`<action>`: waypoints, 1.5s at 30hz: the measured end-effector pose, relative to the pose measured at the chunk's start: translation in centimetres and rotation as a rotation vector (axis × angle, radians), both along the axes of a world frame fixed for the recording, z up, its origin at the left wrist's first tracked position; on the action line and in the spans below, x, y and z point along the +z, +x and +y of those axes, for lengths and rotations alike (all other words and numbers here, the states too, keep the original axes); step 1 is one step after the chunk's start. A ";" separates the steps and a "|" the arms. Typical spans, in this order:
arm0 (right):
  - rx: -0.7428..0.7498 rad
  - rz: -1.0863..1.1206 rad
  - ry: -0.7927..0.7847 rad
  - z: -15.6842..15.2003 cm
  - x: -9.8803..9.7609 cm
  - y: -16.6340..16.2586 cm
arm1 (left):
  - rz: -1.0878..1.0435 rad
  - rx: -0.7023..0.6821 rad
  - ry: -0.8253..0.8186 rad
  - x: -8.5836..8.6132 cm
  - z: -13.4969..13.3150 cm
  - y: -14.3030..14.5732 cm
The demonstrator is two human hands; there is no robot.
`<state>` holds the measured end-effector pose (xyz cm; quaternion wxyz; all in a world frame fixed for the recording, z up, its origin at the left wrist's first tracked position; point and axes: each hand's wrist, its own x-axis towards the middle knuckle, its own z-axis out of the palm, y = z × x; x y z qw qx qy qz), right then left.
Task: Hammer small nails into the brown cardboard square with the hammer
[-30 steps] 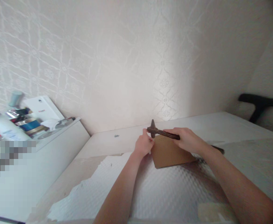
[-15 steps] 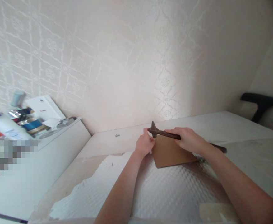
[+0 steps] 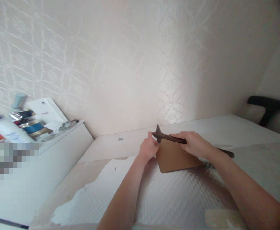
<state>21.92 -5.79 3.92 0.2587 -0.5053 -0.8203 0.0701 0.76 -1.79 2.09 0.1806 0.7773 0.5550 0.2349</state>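
My right hand (image 3: 194,143) is closed around the handle of a dark, rusty hammer (image 3: 165,137), whose head hovers just above the far corner of a brown cardboard-like board (image 3: 175,158). My left hand (image 3: 148,148) is pinched at that same corner, right below the hammer head; whatever it pinches is too small to make out. The board lies flat on a white textured sheet (image 3: 168,198) covering the table.
A patterned wall rises close behind the table. A small dark bit (image 3: 120,139) lies on the table by the wall. A white cabinet (image 3: 34,153) at left carries several bottles and jars. A black bar (image 3: 269,107) sticks out at far right.
The hammer head and both hands have stayed at the board's corner with only tiny shifts up and down; the view has drifted slightly.
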 end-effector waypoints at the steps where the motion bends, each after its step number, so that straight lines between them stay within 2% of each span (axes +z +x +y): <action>1: 0.003 0.000 -0.001 0.0 0.0 0.0 | 0.000 0.000 0.000 -0.1 0.0 0.0; 35: 0.001 -0.004 -0.021 -0.4 0.6 -0.3 | -0.030 -0.026 0.026 -0.3 0.1 -0.3; 45: -0.005 0.023 -0.026 -0.3 0.4 -0.1 | -0.133 -0.017 -0.073 -0.4 0.4 -0.4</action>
